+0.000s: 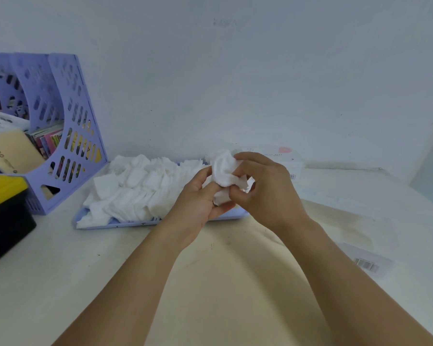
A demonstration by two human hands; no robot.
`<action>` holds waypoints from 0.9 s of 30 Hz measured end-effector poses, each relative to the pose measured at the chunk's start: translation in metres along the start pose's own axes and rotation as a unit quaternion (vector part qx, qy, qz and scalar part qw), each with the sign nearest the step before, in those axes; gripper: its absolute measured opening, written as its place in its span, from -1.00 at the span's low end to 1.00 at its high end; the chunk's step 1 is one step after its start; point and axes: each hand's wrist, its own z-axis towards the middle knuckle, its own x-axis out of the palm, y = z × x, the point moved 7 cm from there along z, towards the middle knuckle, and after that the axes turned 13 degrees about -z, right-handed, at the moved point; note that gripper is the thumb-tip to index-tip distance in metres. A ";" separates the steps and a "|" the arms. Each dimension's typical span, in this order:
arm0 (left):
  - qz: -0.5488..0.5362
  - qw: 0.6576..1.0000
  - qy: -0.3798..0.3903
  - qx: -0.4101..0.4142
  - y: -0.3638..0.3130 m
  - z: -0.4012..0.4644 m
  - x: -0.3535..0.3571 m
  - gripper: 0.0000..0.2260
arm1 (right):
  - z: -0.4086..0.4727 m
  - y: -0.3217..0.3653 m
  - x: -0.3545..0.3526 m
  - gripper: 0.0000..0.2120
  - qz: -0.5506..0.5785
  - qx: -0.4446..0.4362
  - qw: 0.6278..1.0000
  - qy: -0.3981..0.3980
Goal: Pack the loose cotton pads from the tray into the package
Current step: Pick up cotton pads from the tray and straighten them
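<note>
I see both hands raised together above the right end of the tray (125, 224), working one bunch of cotton pads (223, 168). My left hand (198, 198) cups the bunch from below, palm turned up, thumb and fingers curled around its lower part. My right hand (263, 186) closes over it from the right, fingers bent and pinching the white wad (the fingertips are partly buried in it). The remaining loose pads (135, 188) lie heaped across the light blue tray on the table (60, 283), spilling over its left edge. Behind the hands, by the wall, a pale package (288, 158) shows only in part. A purple file rack (68, 136) stands at the left, with a yellow-and-black box (5, 211) in front of it.
</note>
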 end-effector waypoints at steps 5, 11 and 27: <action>-0.022 1.000 -0.017 0.000 -0.002 0.001 -0.004 -0.69 | 0.002 0.003 0.002 -0.88 -0.026 -0.010 0.999 0.017; -0.040 0.999 -0.017 0.005 -0.003 0.002 -0.003 -0.64 | 0.001 -0.001 -0.001 -0.91 0.005 0.011 1.000 -0.026; -0.062 0.997 -0.038 0.005 -0.005 0.003 -0.008 -0.72 | 0.001 -0.019 0.006 -0.96 0.163 0.108 0.980 0.036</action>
